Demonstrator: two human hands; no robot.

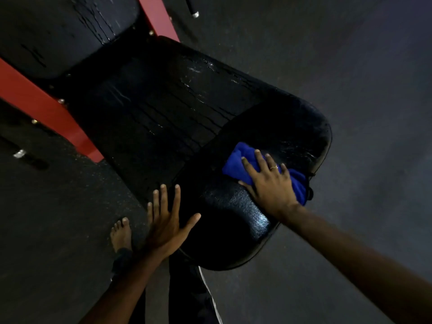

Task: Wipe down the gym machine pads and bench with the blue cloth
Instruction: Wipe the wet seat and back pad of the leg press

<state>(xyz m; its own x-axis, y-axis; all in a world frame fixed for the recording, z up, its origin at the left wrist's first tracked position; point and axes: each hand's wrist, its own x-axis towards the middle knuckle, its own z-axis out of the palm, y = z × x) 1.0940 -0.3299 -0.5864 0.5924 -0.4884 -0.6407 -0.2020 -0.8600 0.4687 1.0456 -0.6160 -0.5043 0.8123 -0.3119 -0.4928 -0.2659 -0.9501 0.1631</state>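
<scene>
A black padded bench runs from upper left to lower right. Its near pad (236, 206) is glossy, and the long middle pad (163, 101) shows wet streaks. The bunched blue cloth (238, 160) lies on the near pad's right part. My right hand (268, 183) presses flat on the cloth with fingers spread and a ring on one finger. My left hand (163, 220) is open with straight fingers at the near pad's left edge, thumb reaching onto the pad.
A third black pad (58, 31) lies at the upper left. Red frame beams (42, 106) run under the pads. A bare foot (121, 235) and a dark trouser leg stand on the dark rubber floor (350, 66). Metal bar ends (19, 153) lie at the left.
</scene>
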